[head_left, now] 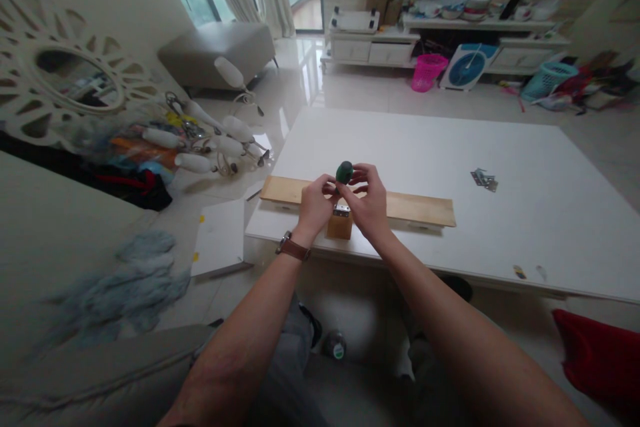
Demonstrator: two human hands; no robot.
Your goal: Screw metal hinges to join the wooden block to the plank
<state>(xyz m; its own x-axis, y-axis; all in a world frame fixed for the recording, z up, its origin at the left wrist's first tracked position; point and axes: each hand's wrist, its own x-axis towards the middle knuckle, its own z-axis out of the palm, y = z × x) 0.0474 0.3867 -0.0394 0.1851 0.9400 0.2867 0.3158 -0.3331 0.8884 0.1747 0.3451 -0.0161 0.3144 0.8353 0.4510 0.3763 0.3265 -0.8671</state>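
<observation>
A screwdriver with a green and black handle [345,172] stands roughly upright above the long wooden board [423,209]. Fingers of my right hand [369,199] are closed around the handle from the right. From the left, my left hand [316,205], a watch on its wrist, pinches at the lower part of the screwdriver; its shaft and tip are hidden by my fingers. Just below my hands a small metal hinge [341,211] lies on a wooden block [339,227] at the board's front side. Whether the tip touches the hinge I cannot tell.
The board lies on a large white table [400,140]. Several metal hinges [484,179] lie to the right, with small bits [520,272] near the front edge. On the floor at left are a white panel [219,238] and a lamp with white shades [233,140].
</observation>
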